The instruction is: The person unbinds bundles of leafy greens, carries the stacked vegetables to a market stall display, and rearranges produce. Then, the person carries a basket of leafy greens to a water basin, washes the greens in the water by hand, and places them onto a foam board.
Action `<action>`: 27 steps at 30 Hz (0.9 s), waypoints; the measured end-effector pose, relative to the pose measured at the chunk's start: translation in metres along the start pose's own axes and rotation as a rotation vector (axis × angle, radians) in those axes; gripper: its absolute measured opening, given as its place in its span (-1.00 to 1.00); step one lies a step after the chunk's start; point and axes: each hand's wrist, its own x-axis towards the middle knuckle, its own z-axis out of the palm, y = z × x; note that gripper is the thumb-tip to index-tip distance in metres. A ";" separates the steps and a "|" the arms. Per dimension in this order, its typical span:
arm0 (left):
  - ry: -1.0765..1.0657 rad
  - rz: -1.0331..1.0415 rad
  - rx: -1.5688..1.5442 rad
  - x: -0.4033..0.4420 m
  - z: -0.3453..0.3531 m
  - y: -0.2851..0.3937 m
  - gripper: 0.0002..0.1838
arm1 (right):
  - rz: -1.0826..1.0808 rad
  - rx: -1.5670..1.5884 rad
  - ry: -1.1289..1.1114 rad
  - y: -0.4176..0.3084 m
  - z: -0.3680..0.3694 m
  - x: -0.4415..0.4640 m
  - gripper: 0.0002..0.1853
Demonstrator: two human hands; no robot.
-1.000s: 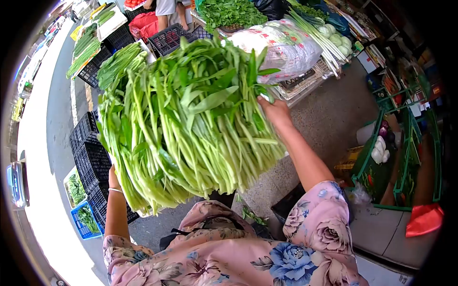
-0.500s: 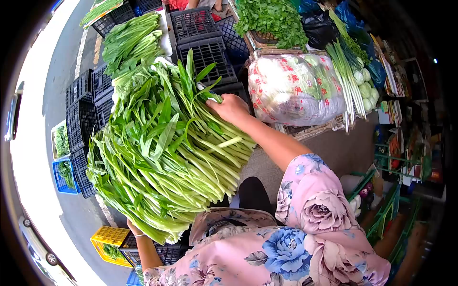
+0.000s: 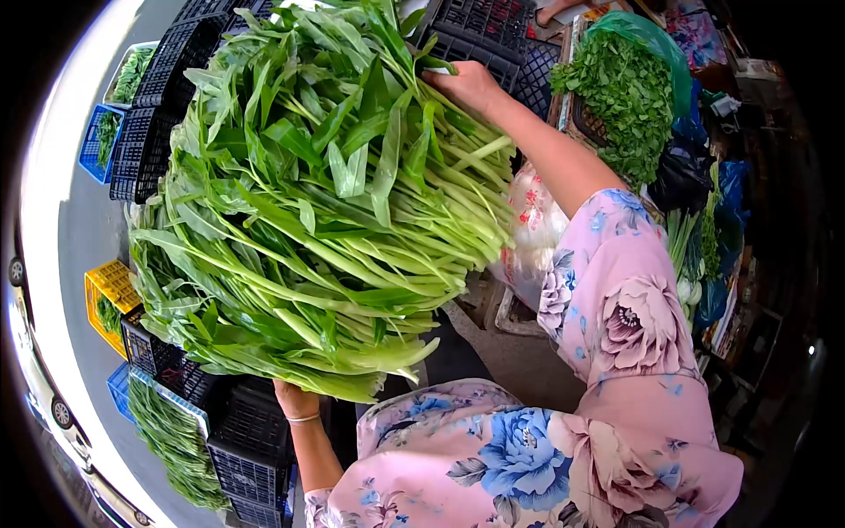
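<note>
A big heap of water spinach [image 3: 326, 211], long pale stems and green leaves, fills the middle of the view in front of my body. My right hand [image 3: 464, 85] is closed on its far right edge, where a bit of something white shows beside the fingers. Below the near edge, my left hand [image 3: 297, 400] grips from underneath, its fingertips hidden by the stems. A thin bracelet [image 3: 305, 418] circles the left wrist. What lies under the heap is mostly hidden.
Black crates [image 3: 251, 431] stand below left, with a tray of thin long greens [image 3: 172, 440] beside them. A yellow crate [image 3: 110, 299] and a blue crate [image 3: 99, 145] sit left. At right are leafy greens [image 3: 616, 101] and a plastic-wrapped bundle [image 3: 532, 233].
The heap has moved with both hands still at its edges, and my view has turned left. The crates and wrapped bundle now appear shifted; more of the left-side trays shows.
</note>
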 end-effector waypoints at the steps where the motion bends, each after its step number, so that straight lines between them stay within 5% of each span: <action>1: -0.026 -0.011 0.078 -0.002 0.012 -0.019 -0.60 | -0.084 -0.027 0.013 0.004 -0.005 0.015 -0.41; 4: -0.037 -0.139 0.182 0.010 0.023 -0.071 -0.55 | -0.276 -0.145 -0.020 0.007 -0.009 0.043 -0.61; 8: 0.047 -0.229 0.048 0.046 0.036 -0.149 -0.43 | -0.382 -0.336 -0.034 0.059 0.005 0.079 -0.56; 13: 0.043 -0.315 -0.100 0.058 0.018 -0.175 -0.54 | 0.027 -0.320 -0.174 0.097 0.027 0.087 -0.31; 18: 0.036 -0.414 -0.054 0.085 0.005 -0.175 -0.57 | 0.173 -0.256 -0.265 0.112 0.040 0.098 -0.26; 20: 0.046 -0.509 -0.104 0.092 0.006 -0.176 -0.56 | 0.070 -0.344 -0.113 0.118 0.020 0.082 -0.20; 22: 0.044 -0.608 -0.041 0.087 -0.009 -0.169 -0.60 | -0.053 -0.346 -0.143 0.128 -0.023 0.061 -0.05; 25: 0.169 -0.649 0.603 0.066 -0.001 -0.136 -0.70 | 0.000 -0.358 -0.132 0.095 -0.116 -0.014 -0.16; 27: 0.086 -0.729 0.751 0.054 -0.015 -0.119 -0.71 | 0.116 -0.170 -0.002 0.098 -0.180 -0.084 -0.36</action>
